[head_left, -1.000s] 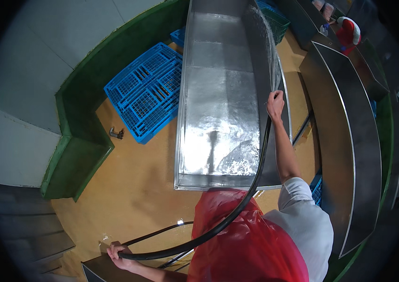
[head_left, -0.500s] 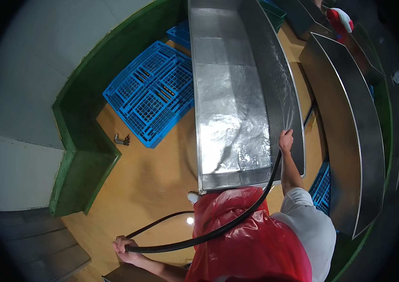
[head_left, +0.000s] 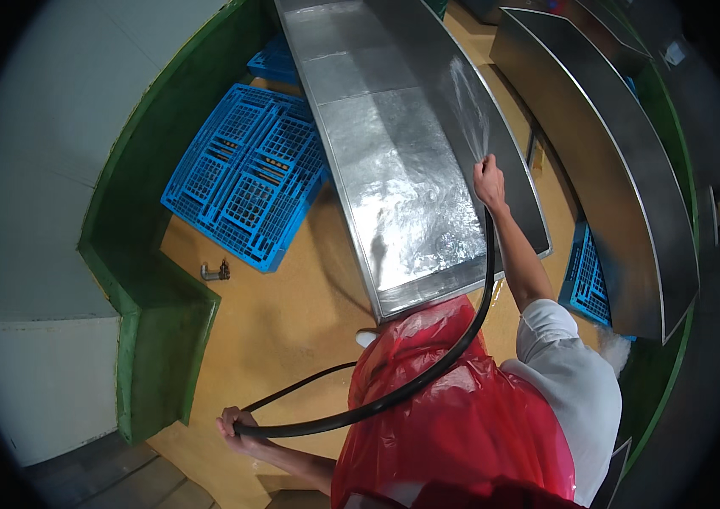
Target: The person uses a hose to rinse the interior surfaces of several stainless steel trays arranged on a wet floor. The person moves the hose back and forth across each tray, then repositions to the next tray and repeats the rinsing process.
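A black hose (head_left: 428, 381) runs in a curve across the front of my red plastic apron (head_left: 470, 433). At its outlet end my right hand (head_left: 489, 182) is closed round it, over the right part of a long stainless steel tank (head_left: 394, 153). Water (head_left: 468, 106) sprays from that end in a spread fan, away from me along the tank's right wall. The tank's bottom is wet and shiny. Low on the left, my left hand (head_left: 237, 427) grips a bend of the same hose, which doubles back behind the apron.
Blue plastic pallets (head_left: 249, 174) lie on the tan floor left of the tank. A metal pipe fitting (head_left: 215, 271) sticks up near a green wall base (head_left: 165, 339). To the right stand another steel tank (head_left: 589, 144) and a blue pallet (head_left: 589, 280).
My right hand has reached farther forward along the tank with the hose end, and the spray now fans wider. My view has turned, so the tank appears tilted. The left hand keeps its grip.
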Motion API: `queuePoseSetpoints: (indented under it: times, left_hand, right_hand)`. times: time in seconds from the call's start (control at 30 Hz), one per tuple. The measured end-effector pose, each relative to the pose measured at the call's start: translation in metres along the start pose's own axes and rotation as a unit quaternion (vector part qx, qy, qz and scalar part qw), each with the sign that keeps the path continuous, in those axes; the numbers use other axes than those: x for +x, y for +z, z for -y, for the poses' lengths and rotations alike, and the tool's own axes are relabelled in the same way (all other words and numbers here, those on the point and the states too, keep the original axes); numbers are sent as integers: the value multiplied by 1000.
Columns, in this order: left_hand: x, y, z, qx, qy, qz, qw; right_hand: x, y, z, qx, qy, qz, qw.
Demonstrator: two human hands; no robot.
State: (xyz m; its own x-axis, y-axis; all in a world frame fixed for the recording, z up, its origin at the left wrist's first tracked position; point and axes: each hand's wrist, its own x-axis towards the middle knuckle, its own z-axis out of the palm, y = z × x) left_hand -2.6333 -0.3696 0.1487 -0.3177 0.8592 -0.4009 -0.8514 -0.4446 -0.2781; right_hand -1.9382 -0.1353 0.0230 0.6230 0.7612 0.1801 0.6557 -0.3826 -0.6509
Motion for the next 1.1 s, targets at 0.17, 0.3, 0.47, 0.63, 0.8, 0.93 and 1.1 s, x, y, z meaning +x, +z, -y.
queuePoseSetpoints:
  times: [0.17, 0.3, 0.47, 0.63, 0.8, 0.93, 1.1]
  left_hand:
    - [13, -5, -17, 5, 13, 15, 1000]
    - [23, -2, -11, 6, -27, -5, 1000]
    - [30, 2, -2, 7, -53, 15, 998]
    - [33, 0, -1, 2, -68, 16, 998]
    - [41, -1, 1, -4, -77, -7, 997]
    - [43, 1, 2, -25, -113, -23, 993]
    - [38, -3, -6, -2, -80, 8, 997]
  right_hand:
    - [-25, -8, -27, -37, 42, 15, 998]
    - [-37, -14, -43, -42, 40, 16, 998]
    - [-33, -13, -18, -30, 19, 2, 999]
    - [-63, -31, -39, -45, 78, 19, 996]
    - [-45, -38, -18, -19, 46, 10, 999]
    - [-36, -34, -6, -18, 28, 6, 999]
    - [-40, -31, -4, -26, 46, 19, 998]
